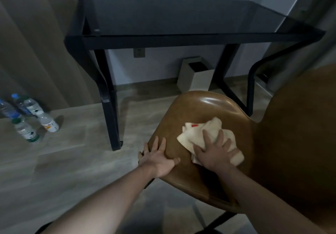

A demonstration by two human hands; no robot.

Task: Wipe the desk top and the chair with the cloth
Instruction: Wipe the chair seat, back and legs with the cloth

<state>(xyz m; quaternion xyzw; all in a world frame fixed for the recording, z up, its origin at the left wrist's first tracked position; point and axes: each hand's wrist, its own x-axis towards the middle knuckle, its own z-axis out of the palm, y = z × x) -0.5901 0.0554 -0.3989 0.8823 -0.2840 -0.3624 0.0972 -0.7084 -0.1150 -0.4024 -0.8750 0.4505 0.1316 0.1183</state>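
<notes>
**Cloth pressed on the chair seat, unwiped leather lying ahead of it**

The left hand rests flat on the near-left edge of the chair seat, fingers spread and straight, gripping nothing; it looks to be steadying the chair. Just to its right, the right hand presses the cream cloth down onto the seat with splayed, straight fingers, an open palm rather than a closed grip. The cloth is crumpled and soft, with a small red mark near its far edge, and bunches out ahead and to the right of the palm. The seat is smooth, glossy tan leather, rounded at the front, and its long stretch runs away from the right hand toward the far lip, so the next stroke probably pushes forward. The curved backrest rises on the right. Beyond stands the worktop, dark tinted glass on a black metal frame, well apart from the cloth.
</notes>
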